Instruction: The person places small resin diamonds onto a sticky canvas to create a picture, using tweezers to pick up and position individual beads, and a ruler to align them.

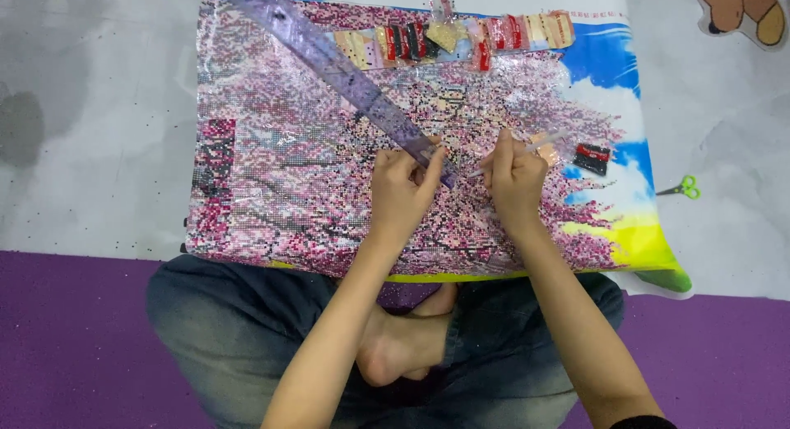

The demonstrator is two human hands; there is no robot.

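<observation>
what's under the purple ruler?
The purple ruler lies diagonally on the diamond-painting canvas; pink bead pattern shows faintly through it. Its lower end is pinned by the left hand, which covers the canvas there.

Canvas [288, 174] and scissors [681, 187] on grey floor [99, 149]

Both bare forearms stretched forward, left hand [401, 186] with fingers curled in a pinch, right hand [514, 176] closed in a pen-like grip, legs crossed

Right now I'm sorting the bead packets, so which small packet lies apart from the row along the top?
The black and red packet right of the right hand, alone near the blue sky area; the others line the canvas top edge.
</observation>
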